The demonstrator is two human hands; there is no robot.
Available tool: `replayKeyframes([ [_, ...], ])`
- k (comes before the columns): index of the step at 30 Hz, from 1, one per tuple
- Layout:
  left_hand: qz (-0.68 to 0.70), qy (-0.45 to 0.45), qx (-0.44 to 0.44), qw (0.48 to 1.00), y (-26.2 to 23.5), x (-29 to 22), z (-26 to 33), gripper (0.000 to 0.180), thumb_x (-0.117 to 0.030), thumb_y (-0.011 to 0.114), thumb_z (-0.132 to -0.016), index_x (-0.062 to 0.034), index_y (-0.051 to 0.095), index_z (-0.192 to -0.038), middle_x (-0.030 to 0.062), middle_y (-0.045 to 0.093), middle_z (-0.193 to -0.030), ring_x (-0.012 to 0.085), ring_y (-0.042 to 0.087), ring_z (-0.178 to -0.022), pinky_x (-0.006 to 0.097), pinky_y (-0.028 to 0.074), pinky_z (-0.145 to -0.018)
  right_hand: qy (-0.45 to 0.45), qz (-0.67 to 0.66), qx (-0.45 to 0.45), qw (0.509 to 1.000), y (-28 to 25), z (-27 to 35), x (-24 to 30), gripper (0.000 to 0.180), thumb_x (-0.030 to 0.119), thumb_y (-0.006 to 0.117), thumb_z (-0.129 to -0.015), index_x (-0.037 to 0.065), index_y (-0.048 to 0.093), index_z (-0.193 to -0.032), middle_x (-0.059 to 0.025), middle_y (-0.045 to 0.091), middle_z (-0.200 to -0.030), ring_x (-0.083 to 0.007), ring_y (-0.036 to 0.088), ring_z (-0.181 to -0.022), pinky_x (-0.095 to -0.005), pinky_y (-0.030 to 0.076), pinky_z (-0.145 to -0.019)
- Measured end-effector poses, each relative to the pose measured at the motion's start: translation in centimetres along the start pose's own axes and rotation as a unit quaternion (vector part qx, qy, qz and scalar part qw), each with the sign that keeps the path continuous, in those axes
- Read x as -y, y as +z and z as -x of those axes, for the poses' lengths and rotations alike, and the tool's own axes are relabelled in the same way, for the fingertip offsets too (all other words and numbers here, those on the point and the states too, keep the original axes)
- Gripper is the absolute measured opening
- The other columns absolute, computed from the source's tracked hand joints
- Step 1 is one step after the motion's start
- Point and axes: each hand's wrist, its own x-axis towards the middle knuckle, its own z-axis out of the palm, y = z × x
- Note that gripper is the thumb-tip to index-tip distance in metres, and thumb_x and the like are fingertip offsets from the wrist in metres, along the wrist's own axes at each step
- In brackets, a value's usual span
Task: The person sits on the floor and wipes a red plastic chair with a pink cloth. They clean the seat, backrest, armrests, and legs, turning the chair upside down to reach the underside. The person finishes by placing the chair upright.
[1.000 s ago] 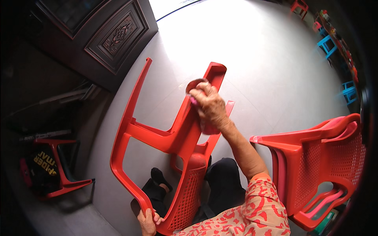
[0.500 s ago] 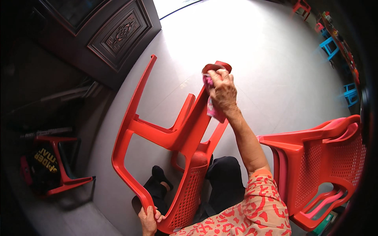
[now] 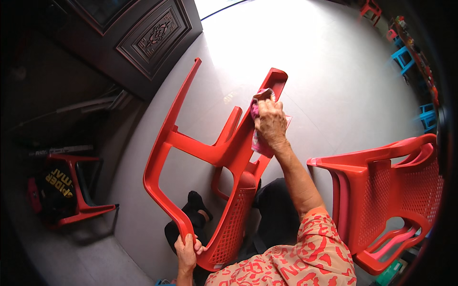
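A red plastic armchair lies tipped on its side in front of me, its legs pointing away and its latticed back near my lap. My left hand is closed round the chair's curved arm at the near end. In my right hand is a bunched pink patterned cloth, pressed against a far leg a little below its end. That leg's hollow inner side shows beyond my fingers.
Stacked red plastic chairs stand close on my right. A dark carved door is at the far left. Below it, a red stool-like seat carries a dark bag. Blue stools line the far right beside a long table.
My right hand has drawn the cloth down from the leg's end, leaving the tip uncovered. The chair has shifted slightly right in view; my left hand keeps its grip on the arm.
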Motion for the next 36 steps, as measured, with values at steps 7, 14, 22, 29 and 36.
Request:
replayKeyframes([
  [7, -0.003, 0.009, 0.008, 1.000, 0.2, 0.0, -0.1, 0.023, -0.020, 0.040, -0.102, -0.0003, 0.048, -0.094, 0.0027, 0.044, -0.058, 0.0101, 0.042, -0.046, 0.031, 0.054, -0.053, -0.013, -0.080, 0.051, 0.995, -0.5, 5.8, 3.8, 0.041, 0.007, 0.067, -0.065, 0.003, 0.053, -0.103, -0.0125, 0.058, -0.102, -0.0328, 0.051, -0.091, -0.0412, 0.048, -0.077],
  [14, -0.007, 0.010, 0.009, 1.000, 0.1, 0.4, -0.2, 0.022, -0.021, 0.039, -0.102, -0.0017, 0.047, -0.093, 0.0022, 0.045, -0.058, 0.0102, 0.044, -0.045, 0.032, 0.055, -0.053, -0.093, -0.109, 0.053, 0.988, -1.3, 10.7, 7.5, 0.023, 0.023, 0.061, -0.083, 0.014, 0.060, -0.104, -0.0085, 0.058, -0.100, -0.0283, 0.053, -0.094, -0.0422, 0.047, -0.076],
  [22, -0.010, 0.013, 0.006, 1.000, 0.1, 0.5, -0.2, 0.023, -0.021, 0.040, -0.102, -0.0018, 0.048, -0.093, 0.0021, 0.044, -0.058, 0.0100, 0.043, -0.046, 0.031, 0.054, -0.053, -0.216, -0.266, 0.124, 0.932, -2.6, 10.2, 8.4, 0.034, 0.014, 0.066, -0.075, 0.018, 0.060, -0.108, -0.0078, 0.058, -0.099, -0.0244, 0.054, -0.090, -0.0376, 0.046, -0.074],
  [29, 0.008, 0.005, 0.004, 1.000, 0.3, 0.5, -0.2, 0.023, -0.022, 0.042, -0.101, -0.0012, 0.048, -0.093, 0.0022, 0.044, -0.059, 0.0100, 0.043, -0.046, 0.031, 0.054, -0.053, -0.195, -0.184, 0.019, 0.963, -1.8, 8.2, 7.5, 0.043, 0.011, 0.065, -0.067, 0.010, 0.059, -0.110, -0.0166, 0.054, -0.105, -0.0295, 0.053, -0.091, -0.0400, 0.044, -0.078],
  [36, 0.005, 0.000, -0.003, 1.000, 0.1, 0.5, -0.1, 0.022, -0.022, 0.042, -0.102, -0.0026, 0.049, -0.093, 0.0023, 0.045, -0.057, 0.0106, 0.043, -0.044, 0.032, 0.055, -0.052, -0.091, -0.149, -0.022, 0.984, -0.3, 5.1, 4.4, 0.035, 0.010, 0.065, -0.074, 0.016, 0.065, -0.108, -0.0076, 0.053, -0.099, -0.0272, 0.052, -0.089, -0.0385, 0.050, -0.075],
])
